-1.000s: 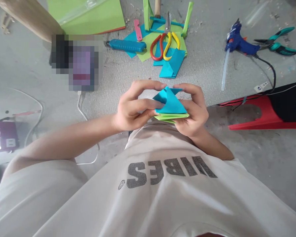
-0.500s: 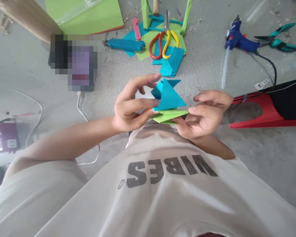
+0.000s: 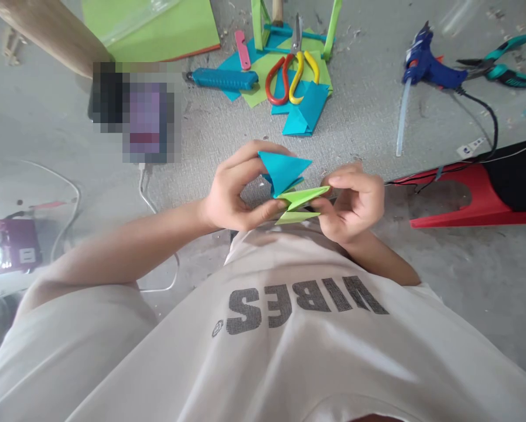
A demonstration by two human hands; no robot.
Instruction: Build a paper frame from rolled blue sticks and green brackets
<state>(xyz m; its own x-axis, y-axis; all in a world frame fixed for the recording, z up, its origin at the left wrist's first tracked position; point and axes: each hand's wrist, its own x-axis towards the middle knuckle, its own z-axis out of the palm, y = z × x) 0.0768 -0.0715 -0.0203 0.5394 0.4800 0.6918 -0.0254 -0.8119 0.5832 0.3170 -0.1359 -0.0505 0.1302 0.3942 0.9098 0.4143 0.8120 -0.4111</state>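
A folded paper piece, with a blue part above and a green part below, is held between my hands in front of my shirt. My left hand grips its left side, thumb at the green fold and fingers curled behind the blue flap. At the green part's right tip, my right hand pinches the paper between thumb and fingers. Another folded blue paper piece lies on the table just beyond, beside scissors with red and yellow handles.
A blue utility knife, a pink tool and green sheets lie at the back. At right are a blue glue gun, pliers and a red stool. A blurred-out phone with a cable lies left.
The paper piece has turned in my hands, so its blue flap now leans left. My right hand has moved left and closed on the green tip.
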